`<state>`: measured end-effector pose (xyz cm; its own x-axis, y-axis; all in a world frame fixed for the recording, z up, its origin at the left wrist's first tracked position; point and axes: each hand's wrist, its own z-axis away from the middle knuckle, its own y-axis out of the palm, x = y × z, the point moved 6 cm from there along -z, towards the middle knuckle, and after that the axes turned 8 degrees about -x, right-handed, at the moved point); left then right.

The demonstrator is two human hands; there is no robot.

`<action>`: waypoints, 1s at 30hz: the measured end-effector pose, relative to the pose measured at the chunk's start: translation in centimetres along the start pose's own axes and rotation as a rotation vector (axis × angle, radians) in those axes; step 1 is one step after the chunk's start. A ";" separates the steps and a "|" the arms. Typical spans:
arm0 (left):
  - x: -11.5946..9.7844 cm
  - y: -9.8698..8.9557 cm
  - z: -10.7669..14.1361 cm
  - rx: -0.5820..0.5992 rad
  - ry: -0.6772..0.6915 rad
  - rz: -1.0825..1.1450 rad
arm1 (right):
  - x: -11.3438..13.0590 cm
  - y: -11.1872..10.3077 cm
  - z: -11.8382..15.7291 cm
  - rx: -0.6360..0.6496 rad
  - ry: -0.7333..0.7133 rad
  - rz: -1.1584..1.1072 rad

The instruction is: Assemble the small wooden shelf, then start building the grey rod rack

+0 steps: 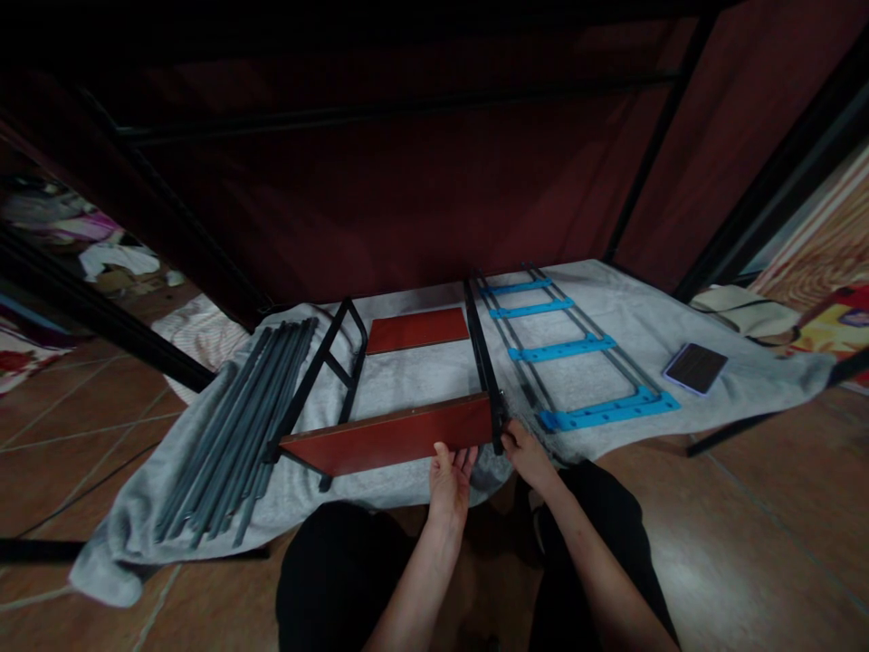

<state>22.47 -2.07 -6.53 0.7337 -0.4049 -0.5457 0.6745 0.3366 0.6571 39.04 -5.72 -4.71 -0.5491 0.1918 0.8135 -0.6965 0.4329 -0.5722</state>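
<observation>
My left hand (450,480) grips the lower edge of a reddish-brown wooden board (394,435), near its right end, with the thumb on the face of the board. This board stands on its edge between a black metal side frame (332,362) on the left and another black metal side frame (485,362) on the right. My right hand (526,453) is closed at the near end of the right frame; whatever its fingertips pinch is too small to make out. A second reddish-brown board (417,330) sits farther back between the frames.
Several grey metal tubes (237,426) lie bundled at the left on a grey cloth (590,403). Blue plastic brackets (611,412) joined by grey rods lie to the right, with a dark phone (696,368) beyond. A dark red panel (407,199) rises behind.
</observation>
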 end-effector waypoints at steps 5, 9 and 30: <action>0.1 -0.1 -0.1 -0.031 -0.015 0.009 | 0.2 0.2 -0.2 -0.008 -0.004 0.036; 0.1 0.0 -0.1 0.001 -0.009 0.006 | -0.1 0.5 -0.3 -0.010 0.052 0.053; 0.1 0.0 -0.1 -0.014 -0.006 -0.012 | 0.2 0.3 -0.1 0.012 0.023 0.012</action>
<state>22.54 -2.03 -6.67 0.7250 -0.4145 -0.5501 0.6844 0.3437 0.6430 38.78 -5.43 -4.74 -0.5469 0.2172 0.8085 -0.6953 0.4201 -0.5832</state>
